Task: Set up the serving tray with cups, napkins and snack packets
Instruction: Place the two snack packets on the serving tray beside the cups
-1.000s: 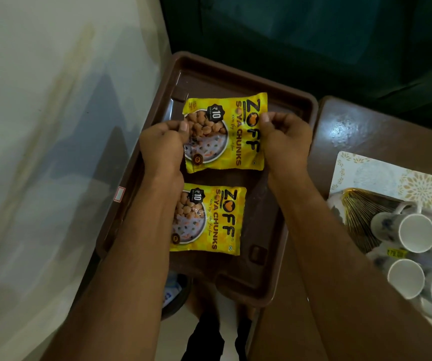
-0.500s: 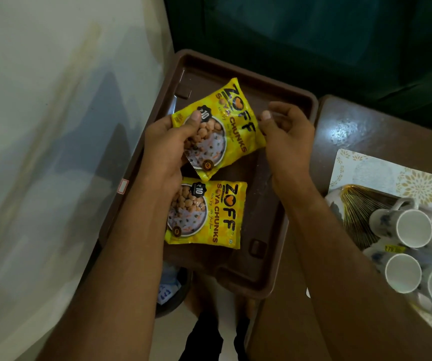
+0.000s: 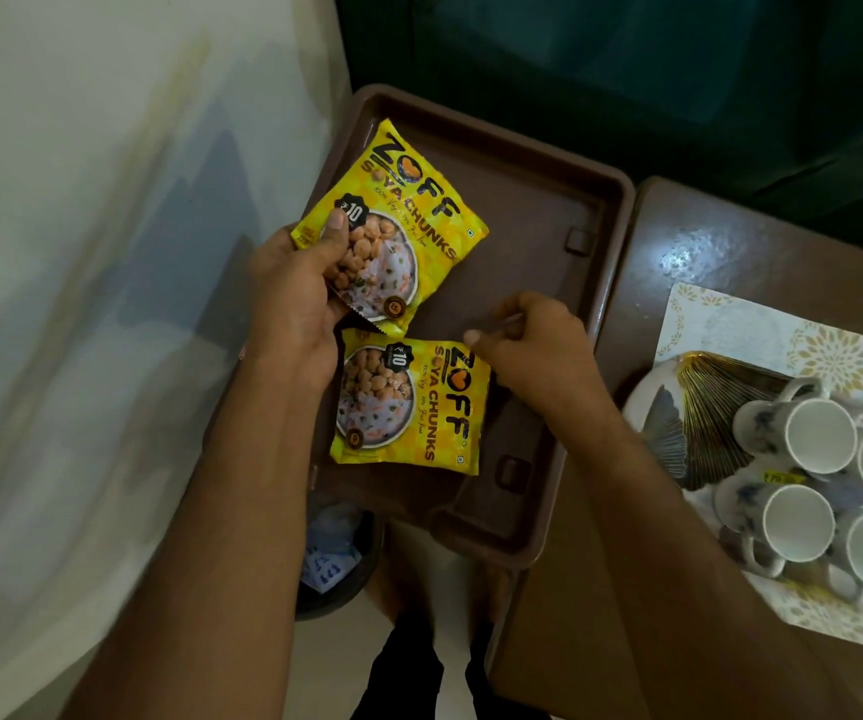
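A brown serving tray (image 3: pixel 533 210) lies before me. My left hand (image 3: pixel 294 298) grips the lower left corner of a yellow snack packet (image 3: pixel 408 215), tilted over the tray's far left part. A second yellow snack packet (image 3: pixel 419 413) lies flat in the tray nearer to me. My right hand (image 3: pixel 528 345) hovers just above that packet's upper right corner, fingers loosely curled, holding nothing. Several white cups (image 3: pixel 819 433) stand on a decorated plate (image 3: pixel 699 418) to the right, over a patterned napkin (image 3: pixel 762 330).
The tray overhangs the left edge of a brown table (image 3: pixel 730 252). A pale wall is on the left. Below the tray stands a dark bin (image 3: pixel 335 558) on the floor. A dark green curtain hangs behind.
My right hand let go of the upper packet and dropped toward the lower packet. My left hand turned the upper packet and moved it toward the tray's far left.
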The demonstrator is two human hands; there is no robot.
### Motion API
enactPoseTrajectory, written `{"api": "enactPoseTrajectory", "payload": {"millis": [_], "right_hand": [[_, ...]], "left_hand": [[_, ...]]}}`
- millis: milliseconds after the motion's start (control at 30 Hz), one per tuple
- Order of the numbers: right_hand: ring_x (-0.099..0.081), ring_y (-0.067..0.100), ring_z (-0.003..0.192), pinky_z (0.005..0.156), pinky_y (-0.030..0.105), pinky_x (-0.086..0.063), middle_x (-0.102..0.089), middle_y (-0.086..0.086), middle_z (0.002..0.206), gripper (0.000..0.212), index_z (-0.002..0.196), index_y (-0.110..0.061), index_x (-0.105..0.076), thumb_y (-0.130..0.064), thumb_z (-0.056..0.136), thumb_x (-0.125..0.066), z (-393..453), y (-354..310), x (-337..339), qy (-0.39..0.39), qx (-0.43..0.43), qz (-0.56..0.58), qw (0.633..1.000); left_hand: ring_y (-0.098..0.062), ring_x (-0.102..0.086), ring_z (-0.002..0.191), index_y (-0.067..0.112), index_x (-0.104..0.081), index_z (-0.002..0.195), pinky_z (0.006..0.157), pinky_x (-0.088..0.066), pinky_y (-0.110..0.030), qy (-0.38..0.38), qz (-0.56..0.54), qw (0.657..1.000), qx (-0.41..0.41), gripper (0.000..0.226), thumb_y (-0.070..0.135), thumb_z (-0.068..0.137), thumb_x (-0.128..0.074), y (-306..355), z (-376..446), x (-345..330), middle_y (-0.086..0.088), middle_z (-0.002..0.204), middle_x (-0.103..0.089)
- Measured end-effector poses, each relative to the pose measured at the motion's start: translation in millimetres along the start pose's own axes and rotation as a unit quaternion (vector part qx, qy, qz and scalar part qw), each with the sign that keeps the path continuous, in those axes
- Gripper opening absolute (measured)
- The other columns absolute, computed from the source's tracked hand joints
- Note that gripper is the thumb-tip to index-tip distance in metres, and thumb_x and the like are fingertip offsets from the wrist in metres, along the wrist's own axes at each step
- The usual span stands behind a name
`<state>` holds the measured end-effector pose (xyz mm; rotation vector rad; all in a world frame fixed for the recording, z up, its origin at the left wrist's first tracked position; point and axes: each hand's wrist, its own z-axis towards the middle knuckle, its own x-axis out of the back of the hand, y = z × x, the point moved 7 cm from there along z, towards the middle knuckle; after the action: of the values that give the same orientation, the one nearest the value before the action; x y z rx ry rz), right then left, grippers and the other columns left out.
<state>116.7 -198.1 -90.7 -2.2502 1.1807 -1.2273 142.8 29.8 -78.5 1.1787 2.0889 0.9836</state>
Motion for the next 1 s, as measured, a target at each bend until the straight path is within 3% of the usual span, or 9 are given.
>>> {"api": "enactPoseTrajectory", "payload": {"millis": [133, 233, 333, 533, 667, 767, 867, 933, 1000], "right_hand": [[-0.069, 0.019, 0.100, 0.077, 0.032, -0.054, -0.070, 0.001, 0.109, 0.054, 0.115, -0.018, -0.060, -0.025, 0.072, -0.092, -8.4, 0.4, -10.5, -0.055, 0.004, -0.107, 0.993], [-0.068, 0.019, 0.096, 0.070, 0.028, -0.048, -0.069, 0.001, 0.105, 0.037, 0.109, -0.017, -0.066, -0.015, 0.077, -0.085, -8.0, -2.3, -9.3, -0.031, 0.024, -0.128, 0.991], [-0.069, 0.023, 0.094, 0.068, 0.026, -0.045, -0.068, 0.003, 0.098, 0.025, 0.101, -0.018, -0.071, -0.009, 0.079, -0.078, -1.3, -4.6, 0.3, 0.008, 0.039, -0.131, 0.991], [-0.068, 0.033, 0.092, 0.072, 0.033, -0.051, -0.070, 0.015, 0.099, 0.024, 0.098, -0.011, -0.071, -0.008, 0.076, -0.062, 17.7, -22.9, 33.9, 0.117, 0.071, -0.145, 0.980], [-0.070, 0.034, 0.091, 0.075, 0.047, -0.061, -0.073, 0.011, 0.097, 0.033, 0.101, -0.013, -0.072, -0.007, 0.075, -0.052, 24.1, -51.2, 43.6, 0.185, 0.140, -0.135, 0.963], [-0.072, 0.028, 0.094, 0.079, 0.045, -0.061, -0.076, 0.008, 0.101, 0.032, 0.110, -0.011, -0.070, -0.003, 0.082, -0.056, 23.6, -64.9, 41.0, 0.201, 0.186, -0.130, 0.953], [-0.070, 0.030, 0.088, 0.070, 0.038, -0.055, -0.074, 0.010, 0.095, 0.023, 0.107, -0.009, -0.069, -0.011, 0.087, -0.058, 8.1, -65.3, 40.4, 0.234, 0.199, -0.145, 0.941], [-0.069, 0.033, 0.087, 0.065, 0.033, -0.041, -0.072, 0.010, 0.094, 0.018, 0.106, -0.010, -0.066, -0.022, 0.094, -0.059, -6.3, -59.1, 40.3, 0.244, 0.162, -0.191, 0.937], [-0.068, 0.038, 0.094, 0.066, 0.032, -0.034, -0.070, 0.012, 0.101, 0.031, 0.110, -0.010, -0.061, -0.038, 0.098, -0.059, -20.3, -49.8, 36.6, 0.224, 0.101, -0.246, 0.938]], "left_hand": [[-0.023, -0.078, 0.098, 0.010, -0.070, 0.106, 0.086, -0.064, -0.049, 0.008, -0.009, 1.000, -0.004, 0.012, 0.019, 0.098, -0.069, -3.4, -4.7, 5.0, -0.009, 0.104, -0.079], [-0.022, -0.078, 0.097, 0.016, -0.069, 0.095, 0.085, -0.064, -0.046, 0.007, -0.010, 1.000, -0.006, 0.004, 0.018, 0.098, -0.070, -6.4, -8.0, 8.5, -0.006, 0.100, -0.080], [-0.023, -0.078, 0.100, 0.016, -0.069, 0.097, 0.089, -0.063, -0.050, 0.007, -0.012, 1.000, -0.007, 0.002, 0.018, 0.098, -0.069, -7.5, -10.3, 12.2, -0.008, 0.105, -0.079], [-0.025, -0.077, 0.103, 0.012, -0.070, 0.106, 0.091, -0.062, -0.054, 0.019, -0.008, 1.000, -0.003, 0.011, 0.019, 0.097, -0.070, -10.9, -12.4, 18.8, -0.012, 0.112, -0.078], [-0.024, -0.078, 0.101, 0.006, -0.070, 0.116, 0.088, -0.064, -0.051, 0.024, -0.005, 1.000, 0.004, 0.023, 0.021, 0.098, -0.070, -15.5, -13.4, 19.9, -0.010, 0.110, -0.079], [-0.023, -0.078, 0.100, 0.005, -0.069, 0.119, 0.083, -0.065, -0.046, 0.030, 0.008, 1.000, 0.004, 0.027, 0.021, 0.098, -0.070, -18.2, -12.6, 20.3, -0.010, 0.109, -0.079], [-0.021, -0.078, 0.098, 0.004, -0.068, 0.119, 0.080, -0.065, -0.041, 0.039, 0.036, 0.999, -0.008, 0.028, 0.021, 0.096, -0.072, -20.8, -14.6, 22.3, -0.009, 0.107, -0.079], [-0.020, -0.078, 0.096, 0.008, -0.071, 0.112, 0.085, -0.065, -0.046, 0.049, 0.070, 0.996, -0.020, 0.023, 0.021, 0.094, -0.075, -21.4, -16.2, 24.9, -0.007, 0.103, -0.080], [-0.018, -0.079, 0.089, 0.012, -0.073, 0.100, 0.086, -0.064, -0.049, 0.069, 0.112, 0.991, -0.030, 0.017, 0.021, 0.088, -0.079, -21.5, -17.3, 29.2, -0.005, 0.096, -0.080]]}}
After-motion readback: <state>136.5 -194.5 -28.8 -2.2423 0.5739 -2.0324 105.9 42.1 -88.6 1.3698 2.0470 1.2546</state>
